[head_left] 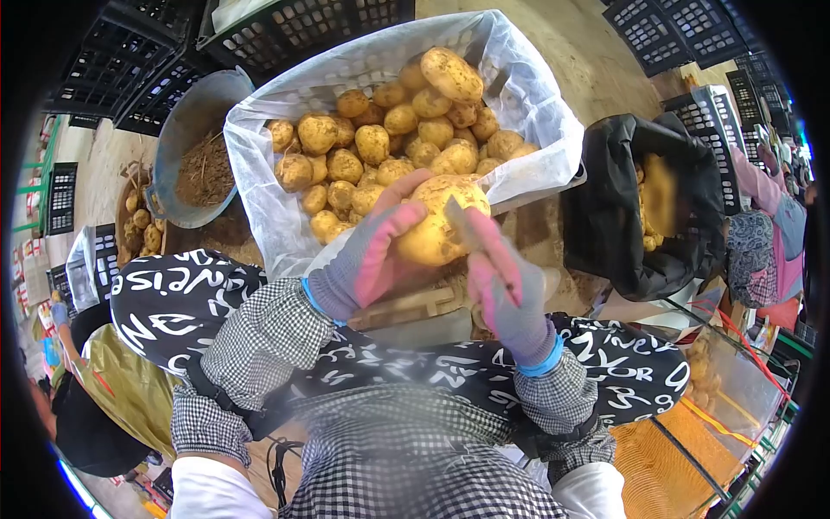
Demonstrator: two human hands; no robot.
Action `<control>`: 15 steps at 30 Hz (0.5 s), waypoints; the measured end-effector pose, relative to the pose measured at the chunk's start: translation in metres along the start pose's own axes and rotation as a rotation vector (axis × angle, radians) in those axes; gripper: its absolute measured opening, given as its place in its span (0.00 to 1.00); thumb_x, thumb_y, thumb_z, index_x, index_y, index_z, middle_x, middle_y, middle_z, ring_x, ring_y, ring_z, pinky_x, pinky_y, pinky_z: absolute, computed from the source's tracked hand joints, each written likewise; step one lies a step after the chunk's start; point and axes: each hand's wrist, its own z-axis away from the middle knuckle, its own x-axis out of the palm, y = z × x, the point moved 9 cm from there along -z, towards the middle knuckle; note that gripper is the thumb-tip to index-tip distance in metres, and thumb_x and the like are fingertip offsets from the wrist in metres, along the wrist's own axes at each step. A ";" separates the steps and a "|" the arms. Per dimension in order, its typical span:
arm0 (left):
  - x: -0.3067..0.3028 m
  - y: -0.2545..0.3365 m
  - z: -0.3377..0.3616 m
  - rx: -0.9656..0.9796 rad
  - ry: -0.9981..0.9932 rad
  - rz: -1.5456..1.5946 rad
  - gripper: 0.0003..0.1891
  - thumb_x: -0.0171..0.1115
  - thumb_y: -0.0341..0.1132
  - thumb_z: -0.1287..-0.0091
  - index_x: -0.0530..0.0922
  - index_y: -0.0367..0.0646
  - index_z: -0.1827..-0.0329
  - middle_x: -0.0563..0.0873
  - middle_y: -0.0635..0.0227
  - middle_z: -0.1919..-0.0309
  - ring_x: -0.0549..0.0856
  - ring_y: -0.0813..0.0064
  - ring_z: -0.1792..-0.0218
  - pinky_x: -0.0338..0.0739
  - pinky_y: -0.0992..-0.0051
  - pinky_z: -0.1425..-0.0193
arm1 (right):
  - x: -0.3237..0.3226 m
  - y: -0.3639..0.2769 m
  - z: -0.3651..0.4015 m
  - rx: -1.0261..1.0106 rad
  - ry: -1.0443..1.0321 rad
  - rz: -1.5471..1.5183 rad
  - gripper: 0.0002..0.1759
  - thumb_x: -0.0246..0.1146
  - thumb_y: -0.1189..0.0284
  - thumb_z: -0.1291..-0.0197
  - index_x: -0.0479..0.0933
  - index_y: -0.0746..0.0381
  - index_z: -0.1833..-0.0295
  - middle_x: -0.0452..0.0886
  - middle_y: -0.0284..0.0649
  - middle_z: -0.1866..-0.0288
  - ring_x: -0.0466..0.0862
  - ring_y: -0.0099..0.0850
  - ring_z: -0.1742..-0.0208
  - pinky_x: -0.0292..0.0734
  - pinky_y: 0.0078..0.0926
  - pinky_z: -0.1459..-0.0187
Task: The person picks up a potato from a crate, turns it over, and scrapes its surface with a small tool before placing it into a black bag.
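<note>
My left hand (376,251), in a grey and pink glove, holds a large yellow potato (432,232) from its left side, fingers wrapped around it. On the right, my right hand (510,290), gloved the same way, grips a small knife (461,220) whose grey blade lies against the potato's face. Both hands are over the near edge of a crate lined with white sheeting (251,173). Inside that crate lie several potatoes (372,144), some with dirt on them. The knife's handle is mostly hidden in my fingers.
A blue tub (177,130) with soil stands at the left. Beside it are more potatoes (143,221). A black-lined crate (596,199) stands at the right. Black crates (303,39) are behind. Other people (769,229) are at the far right and left.
</note>
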 end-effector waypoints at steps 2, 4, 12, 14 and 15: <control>0.003 0.000 0.003 -0.018 0.021 0.005 0.31 0.54 0.45 0.24 0.57 0.49 0.22 0.67 0.64 0.28 0.74 0.66 0.32 0.78 0.59 0.33 | 0.002 -0.002 0.001 -0.019 0.015 0.025 0.27 0.51 0.73 0.25 0.62 0.68 0.24 0.72 0.29 0.69 0.69 0.14 0.75 0.64 0.13 0.72; 0.002 0.000 0.003 -0.027 0.034 0.026 0.31 0.53 0.45 0.24 0.57 0.49 0.22 0.68 0.64 0.28 0.75 0.66 0.32 0.79 0.58 0.34 | -0.004 -0.002 -0.004 0.037 0.082 -0.049 0.27 0.52 0.73 0.25 0.63 0.68 0.24 0.72 0.29 0.69 0.69 0.14 0.74 0.65 0.13 0.71; 0.000 -0.015 -0.005 -0.058 -0.031 0.240 0.32 0.54 0.48 0.25 0.53 0.52 0.22 0.66 0.63 0.28 0.73 0.63 0.32 0.70 0.50 0.28 | 0.004 -0.004 -0.003 -0.033 0.045 0.037 0.26 0.51 0.78 0.27 0.63 0.70 0.25 0.72 0.28 0.66 0.68 0.12 0.73 0.64 0.11 0.70; 0.000 -0.017 -0.005 -0.069 0.020 0.265 0.30 0.51 0.47 0.23 0.57 0.49 0.23 0.69 0.60 0.29 0.77 0.62 0.34 0.77 0.52 0.34 | 0.008 -0.004 -0.002 -0.022 0.028 0.054 0.26 0.51 0.79 0.27 0.63 0.70 0.25 0.73 0.28 0.65 0.68 0.12 0.73 0.63 0.11 0.71; -0.002 -0.017 -0.004 -0.074 0.051 0.276 0.29 0.50 0.47 0.23 0.59 0.48 0.23 0.71 0.59 0.30 0.79 0.61 0.35 0.81 0.53 0.37 | 0.009 -0.004 -0.003 -0.073 0.029 0.088 0.26 0.51 0.80 0.27 0.63 0.70 0.25 0.73 0.28 0.64 0.68 0.11 0.72 0.63 0.11 0.71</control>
